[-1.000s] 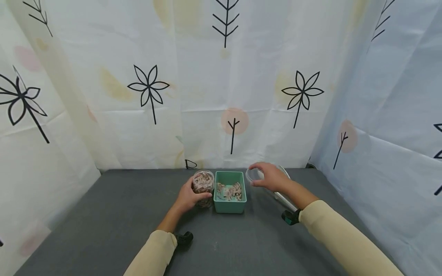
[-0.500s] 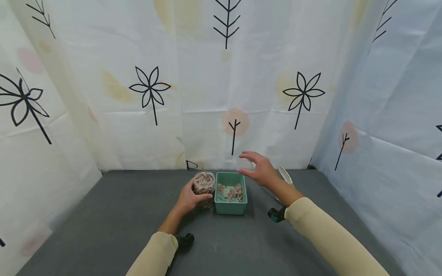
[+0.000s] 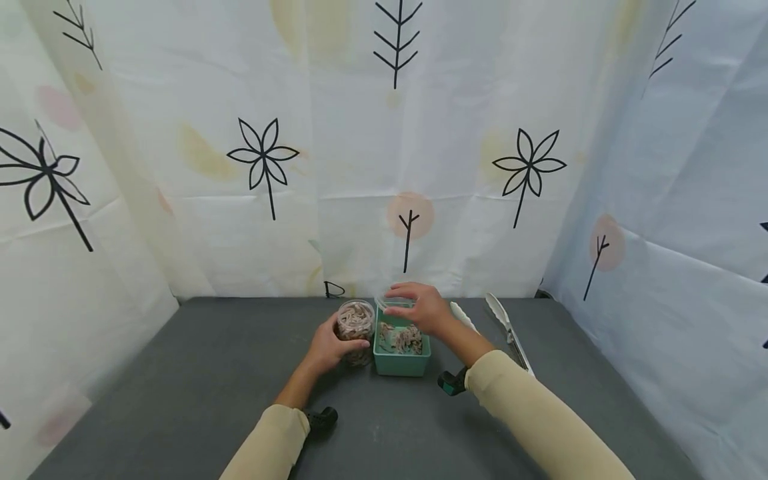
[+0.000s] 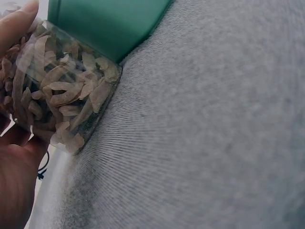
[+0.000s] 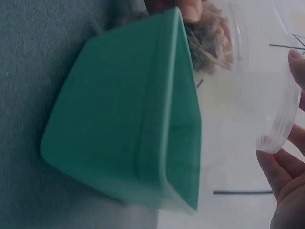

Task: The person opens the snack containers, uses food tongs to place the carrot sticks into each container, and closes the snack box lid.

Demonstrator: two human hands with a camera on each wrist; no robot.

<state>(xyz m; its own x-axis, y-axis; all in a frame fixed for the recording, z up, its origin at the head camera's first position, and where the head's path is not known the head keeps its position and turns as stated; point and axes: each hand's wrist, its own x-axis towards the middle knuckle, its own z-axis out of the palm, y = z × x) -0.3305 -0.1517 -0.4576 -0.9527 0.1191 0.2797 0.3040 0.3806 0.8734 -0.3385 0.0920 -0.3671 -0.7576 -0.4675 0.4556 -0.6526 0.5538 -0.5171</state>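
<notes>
My left hand (image 3: 327, 345) grips a clear plastic jar (image 3: 355, 323) filled with pale brown dried strips. The jar stands upright on the table, close beside the left side of a green rectangular container (image 3: 401, 365). More of the same strips (image 3: 408, 340) lie at the bottom of that container. Above its back part, my right hand (image 3: 429, 310) pinches a clear round lid (image 5: 279, 126) by the rim. In the left wrist view, the thumb and fingers wrap around the jar (image 4: 66, 86). The jar's mouth is uncovered in the head view.
Metal tongs with pale tips (image 3: 510, 333) lie on the dark grey table (image 3: 240, 387), right of the container and partly behind my right forearm. A white patterned curtain (image 3: 348, 133) hangs along the table's back edge and down both sides.
My right hand lifts the clear lid from the right of the green container and carries it left, over the container toward the jar. My left hand keeps its grip on the jar.
</notes>
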